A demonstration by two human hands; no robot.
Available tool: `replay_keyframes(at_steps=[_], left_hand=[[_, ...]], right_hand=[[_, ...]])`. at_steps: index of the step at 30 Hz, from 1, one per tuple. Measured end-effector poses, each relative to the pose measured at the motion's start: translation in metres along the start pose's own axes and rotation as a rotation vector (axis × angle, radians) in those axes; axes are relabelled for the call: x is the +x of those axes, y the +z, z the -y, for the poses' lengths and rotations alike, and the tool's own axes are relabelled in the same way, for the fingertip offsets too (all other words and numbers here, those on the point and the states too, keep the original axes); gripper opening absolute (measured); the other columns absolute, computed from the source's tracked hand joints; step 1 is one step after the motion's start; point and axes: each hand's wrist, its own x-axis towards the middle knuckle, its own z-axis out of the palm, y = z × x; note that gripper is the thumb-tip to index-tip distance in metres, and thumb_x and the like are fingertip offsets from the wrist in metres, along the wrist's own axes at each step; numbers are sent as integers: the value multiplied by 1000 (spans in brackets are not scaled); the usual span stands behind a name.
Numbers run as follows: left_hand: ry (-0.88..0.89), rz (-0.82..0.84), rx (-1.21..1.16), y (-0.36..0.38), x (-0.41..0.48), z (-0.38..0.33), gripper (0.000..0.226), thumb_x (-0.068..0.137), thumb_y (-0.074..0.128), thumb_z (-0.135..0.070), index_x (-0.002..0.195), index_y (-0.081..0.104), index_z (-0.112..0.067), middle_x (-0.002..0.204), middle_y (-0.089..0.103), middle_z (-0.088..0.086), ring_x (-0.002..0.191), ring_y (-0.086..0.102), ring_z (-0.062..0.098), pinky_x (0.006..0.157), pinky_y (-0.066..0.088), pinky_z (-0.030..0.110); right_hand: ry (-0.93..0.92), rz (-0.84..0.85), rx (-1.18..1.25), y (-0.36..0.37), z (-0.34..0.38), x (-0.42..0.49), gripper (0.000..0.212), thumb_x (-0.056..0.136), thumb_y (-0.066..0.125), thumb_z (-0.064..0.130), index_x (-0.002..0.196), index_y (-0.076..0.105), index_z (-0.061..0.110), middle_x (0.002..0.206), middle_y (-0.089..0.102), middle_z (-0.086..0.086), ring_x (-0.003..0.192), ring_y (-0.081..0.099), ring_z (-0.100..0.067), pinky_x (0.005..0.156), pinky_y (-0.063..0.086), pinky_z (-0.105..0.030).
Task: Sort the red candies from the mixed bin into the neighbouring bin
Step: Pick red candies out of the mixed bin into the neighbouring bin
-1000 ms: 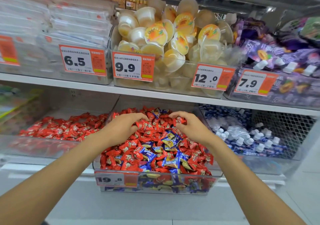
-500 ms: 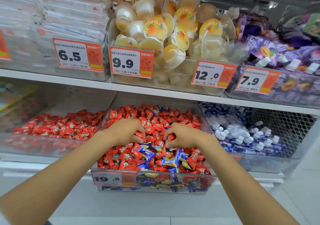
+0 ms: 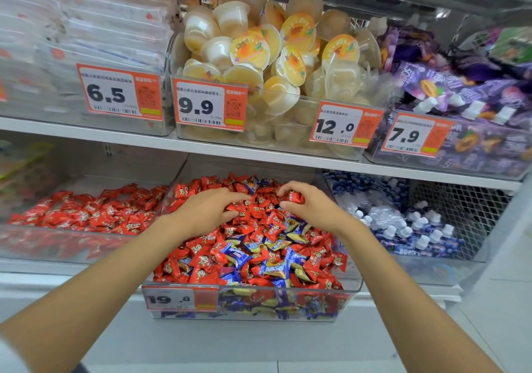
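Floor: directly below the bin front, so anything knocked over that edge would likely land here.
Mixed bin: a clear tub that sticks out past the lower shelf, with red candies and blue candies heaped to its front rim.
Risk, spill: raking through so full a heap could push sweets over the rim.
Risk, wrong colour: blue wrappers lie tight among the red, so a broad grab may carry one across.
Left hand: lies on the heap towards the back of the bin. The fingers are bent and spread apart from the thumb, touching red wrappers with nothing lifted.
Right hand: just beside the left one. The fingers and thumb are curled together, pinching one red candy.
Risk, drop: that is a light pinch on a slick wrapper, which may slip during the carry to the left.
Neighbouring bin: touches the mixed bin's left wall and holds a low layer of red sweets only.
Upper shelf: carries jelly cups well above the hands.
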Motion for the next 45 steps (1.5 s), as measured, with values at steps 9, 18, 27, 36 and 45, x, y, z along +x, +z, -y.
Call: replay_keyframes(at_steps=[9,18,27,36,45], left_hand=[[-58,131,113,13,16,7,44,86,60,-49,128,54,-36,125,54,-5,112,53,18,89,47,36],[-89,-53,-54,2,3,9,42,88,63,-36,128,58,-25,132,59,-3,121,54,17,100,45,36],[-39,-88,-198,-4,-10,9,45,85,66,-37,127,59,-26,133,58,-5,124,52,11,106,41,33],[-27,-120,-201,-15,-23,-1,44,86,65,-36,128,58,-25,134,56,-5,125,51,10,105,38,27],[-31,-149,-228,-31,-45,-7,44,87,63,-36,129,57,-24,134,57,-5,124,51,11,103,39,27]], right_hand=[[117,428,-291,38,-3,37,84,85,65,50,152,16,35,160,14,-1,147,14,-25,118,19,-44],[-32,300,-282,54,1,45,47,78,76,30,118,53,23,125,51,-2,107,49,-20,87,41,-33],[-97,20,18,18,4,24,26,86,70,21,96,46,27,96,61,-5,61,47,-15,63,43,-35],[-69,-21,11,21,4,3,24,88,68,21,102,50,27,120,54,8,73,53,-17,77,46,-34],[-66,-83,117,27,19,-8,24,86,70,18,89,49,31,99,50,17,81,48,-15,73,42,-30]])
